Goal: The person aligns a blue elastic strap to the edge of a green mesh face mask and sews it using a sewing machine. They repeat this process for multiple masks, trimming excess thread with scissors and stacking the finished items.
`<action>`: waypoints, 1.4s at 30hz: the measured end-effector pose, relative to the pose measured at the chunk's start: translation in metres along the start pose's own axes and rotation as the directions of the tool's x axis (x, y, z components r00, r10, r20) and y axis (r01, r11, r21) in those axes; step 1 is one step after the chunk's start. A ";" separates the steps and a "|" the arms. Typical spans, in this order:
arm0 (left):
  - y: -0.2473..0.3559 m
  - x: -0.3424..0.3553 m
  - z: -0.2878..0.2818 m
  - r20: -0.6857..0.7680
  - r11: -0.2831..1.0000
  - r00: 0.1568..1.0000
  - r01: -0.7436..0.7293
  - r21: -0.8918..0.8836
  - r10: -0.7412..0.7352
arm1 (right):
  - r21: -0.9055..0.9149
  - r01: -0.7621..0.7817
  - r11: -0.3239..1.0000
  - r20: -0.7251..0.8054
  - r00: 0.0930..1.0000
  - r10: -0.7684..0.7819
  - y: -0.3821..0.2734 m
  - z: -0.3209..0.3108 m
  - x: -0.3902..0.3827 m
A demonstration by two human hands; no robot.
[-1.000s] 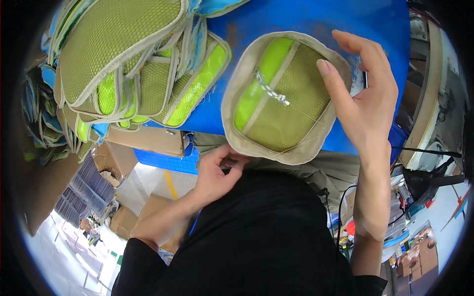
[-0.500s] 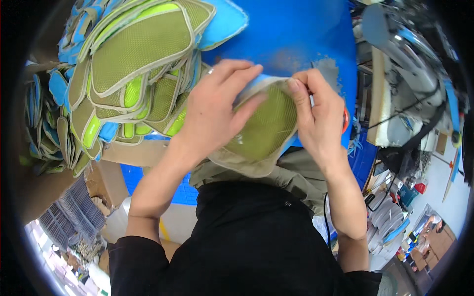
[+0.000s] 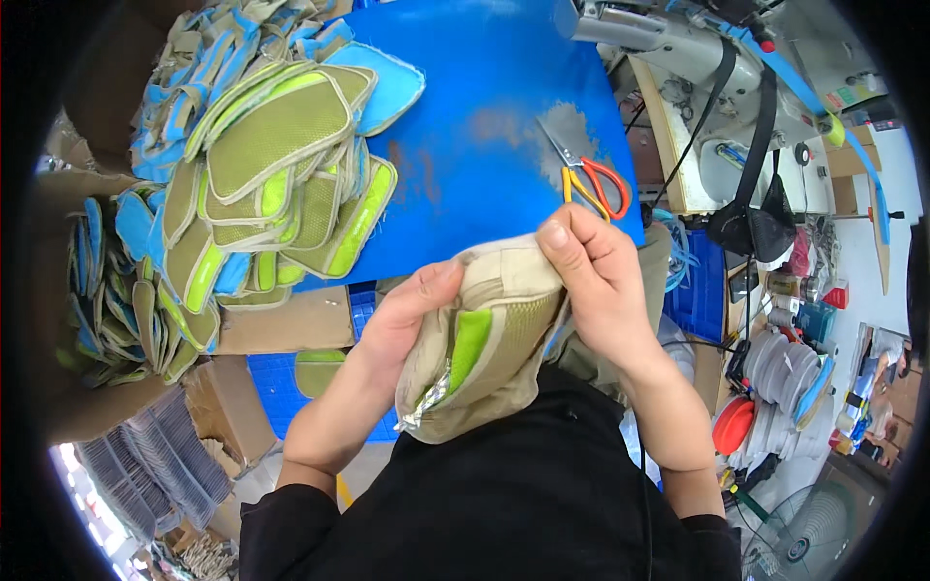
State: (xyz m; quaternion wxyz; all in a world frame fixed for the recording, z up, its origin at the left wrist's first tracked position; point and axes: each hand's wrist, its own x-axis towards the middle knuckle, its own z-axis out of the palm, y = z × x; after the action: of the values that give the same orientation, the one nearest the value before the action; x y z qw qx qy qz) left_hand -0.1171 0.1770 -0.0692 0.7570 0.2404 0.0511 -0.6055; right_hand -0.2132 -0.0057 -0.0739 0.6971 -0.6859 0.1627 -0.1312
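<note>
Close in front of my body, a khaki fabric pouch with olive mesh, a lime-green panel and pale edging is held up between both hands. My left hand grips its left upper edge, thumb on the near face and the other fingers mostly hidden behind. At the top right corner, my right hand pinches the edge between thumb and bent fingers. A shiny silver strip shows at the pouch's lower left side. Orange-and-yellow-handled scissors lie on the blue tabletop, beyond my right hand.
Similar green, khaki and blue sewn pieces are piled at the table's left, with more in a cardboard box beside it. To the right stands a sewing machine with hanging black straps. A fan is at lower right.
The pouch has been turned over and brought nearer my body, now showing its lime-green panel and silver strip. My hands have moved down with it. The view has shifted, uncovering the scissors.
</note>
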 end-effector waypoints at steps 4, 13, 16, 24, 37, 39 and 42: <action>0.009 0.007 -0.012 0.083 0.933 0.994 -0.094 0.347 0.069 | 0.284 -0.073 0.956 0.028 0.997 0.067 -0.016 -0.002 -0.006; 0.021 0.019 -0.005 0.024 0.896 0.998 -0.056 0.441 0.051 | 0.175 0.018 0.984 -0.077 0.997 -0.005 -0.004 -0.008 -0.002; 0.014 0.019 -0.001 0.008 0.962 0.998 -0.056 0.268 0.056 | 0.189 0.022 0.982 -0.081 0.997 -0.006 0.003 -0.009 -0.004; 0.020 0.033 -0.006 -0.023 0.854 0.993 -0.089 0.512 0.118 | 0.067 0.015 0.998 0.031 0.999 -0.017 0.020 -0.027 0.006; -0.002 0.076 -0.005 0.019 0.852 0.998 -0.067 0.519 0.067 | 0.430 -0.238 0.871 0.175 0.968 0.178 0.019 -0.033 0.013; -0.004 0.077 -0.010 0.035 0.868 0.997 -0.073 0.492 0.064 | 0.496 -0.252 0.831 0.164 0.967 0.195 0.024 -0.030 0.014; -0.001 0.080 -0.018 0.063 0.828 0.996 -0.092 0.553 0.069 | 0.480 -0.211 0.851 0.106 0.977 0.182 0.033 -0.030 0.015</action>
State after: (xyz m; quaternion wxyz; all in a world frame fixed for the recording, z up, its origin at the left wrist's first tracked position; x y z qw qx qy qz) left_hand -0.0937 0.1126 -0.1147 0.6803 0.4392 -0.1524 -0.5666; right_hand -0.2128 -0.0382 -0.1073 0.8617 -0.4706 0.1736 -0.0765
